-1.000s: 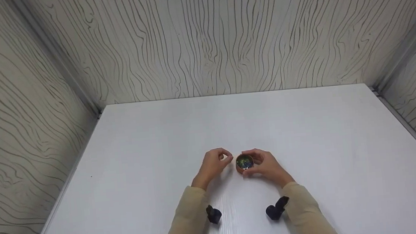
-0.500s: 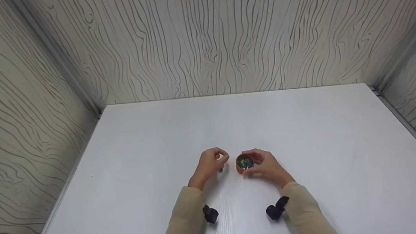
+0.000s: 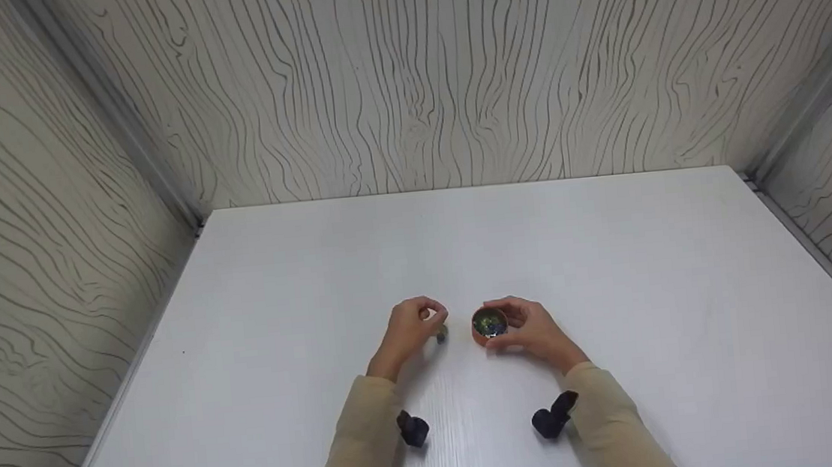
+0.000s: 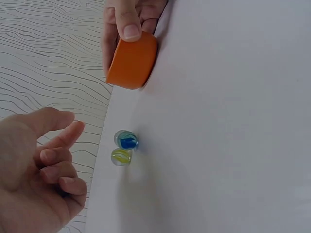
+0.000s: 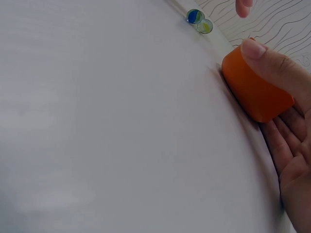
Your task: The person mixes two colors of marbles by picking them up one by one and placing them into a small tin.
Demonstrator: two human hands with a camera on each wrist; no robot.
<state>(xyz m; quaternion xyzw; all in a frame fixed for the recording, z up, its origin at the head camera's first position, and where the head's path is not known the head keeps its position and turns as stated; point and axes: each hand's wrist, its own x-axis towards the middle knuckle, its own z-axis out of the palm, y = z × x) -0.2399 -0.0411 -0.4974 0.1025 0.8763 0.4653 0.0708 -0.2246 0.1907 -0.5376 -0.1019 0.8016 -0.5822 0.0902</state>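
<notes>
My right hand (image 3: 534,332) grips a small orange bowl (image 4: 132,62) by its side, thumb on the near side and fingers round the far side. The bowl stands upright, and the head view shows shiny green and blue marbles (image 3: 489,322) inside it. Left of it, glass marbles lie close together on the table: one with a blue swirl (image 4: 128,141) and one with a yellow swirl (image 4: 121,157). My left hand (image 3: 411,328) hovers just beside these marbles, thumb and forefinger slightly apart, the other fingers loosely bent, with nothing between them.
The white table (image 3: 314,272) carries the bowl and marbles. Patterned panels (image 3: 410,76) rise behind it and on both sides. Dark wrist cameras (image 3: 414,431) stick out inward from the beige sleeves (image 3: 363,441).
My left hand has moved left, away from the bowl, and the loose marbles beneath it have come into sight. The right hand and the bowl have stayed in place.
</notes>
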